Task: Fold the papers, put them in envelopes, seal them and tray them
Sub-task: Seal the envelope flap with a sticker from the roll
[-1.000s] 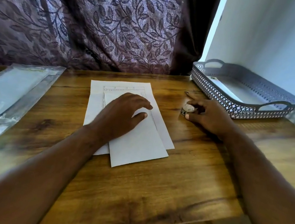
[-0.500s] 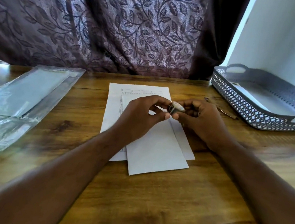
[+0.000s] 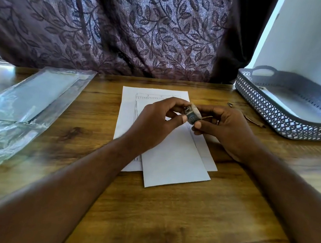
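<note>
The person's left hand [image 3: 155, 124] and right hand [image 3: 225, 129] meet over the middle of the wooden table [image 3: 163, 222]. Both pinch a small grey thing [image 3: 192, 116] between thumb and fingertips. It is blurry; it may be a little roll of tape. The other fingers of both hands are curled in.

Under the hands lies a white envelope [image 3: 175, 159], flat and turned a bit sideways. It sits on top of a printed paper [image 3: 129, 105]. The hands hide the top part of the envelope and some of the paper.

On the right, near the wall, stands a grey tray [image 3: 277, 115] with little holes in its sides. A thin brown stick-like thing [image 3: 252, 120] lies on the table between the right hand and the tray. On the left lies a clear plastic bag [image 3: 26, 105], well apart from the paper. A dark curtain [image 3: 126, 26] with leaves on it hangs behind the table.
</note>
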Motion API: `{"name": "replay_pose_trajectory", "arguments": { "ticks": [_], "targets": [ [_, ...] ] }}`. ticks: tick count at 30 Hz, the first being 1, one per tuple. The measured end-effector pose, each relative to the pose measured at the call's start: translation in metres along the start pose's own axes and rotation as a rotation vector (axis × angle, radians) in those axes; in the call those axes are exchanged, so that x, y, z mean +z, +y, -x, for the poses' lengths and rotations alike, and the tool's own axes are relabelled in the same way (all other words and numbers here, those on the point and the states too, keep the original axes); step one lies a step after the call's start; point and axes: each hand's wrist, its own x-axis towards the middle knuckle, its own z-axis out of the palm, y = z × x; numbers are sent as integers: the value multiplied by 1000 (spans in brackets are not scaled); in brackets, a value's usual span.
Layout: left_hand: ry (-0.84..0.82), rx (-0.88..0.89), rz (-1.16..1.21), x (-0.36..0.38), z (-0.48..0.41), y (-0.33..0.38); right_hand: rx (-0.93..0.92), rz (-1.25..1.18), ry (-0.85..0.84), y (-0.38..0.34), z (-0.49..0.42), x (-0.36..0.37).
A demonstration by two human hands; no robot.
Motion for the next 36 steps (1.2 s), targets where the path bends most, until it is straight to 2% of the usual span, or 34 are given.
{"name": "replay_pose_trajectory", "arguments": {
  "ticks": [5,12,20,23,30,36],
  "targets": [
    [-8,4,-25,-1,-2,-1,1,51,59,0,-1,0],
    [-68,-19,-30,1,-1,-1,-49,115,22,-3,2,3],
    [109,15,-176,0,3,12,-73,160,54,-7,1,5],
    [141,-11,-165,-2,4,14,-77,156,41,-6,1,5],
    [99,-49,-88,-3,1,8,-60,148,35,-5,0,5],
    [113,-42,-42,0,1,9,-46,230,135,-3,-1,2]
  ]
}}
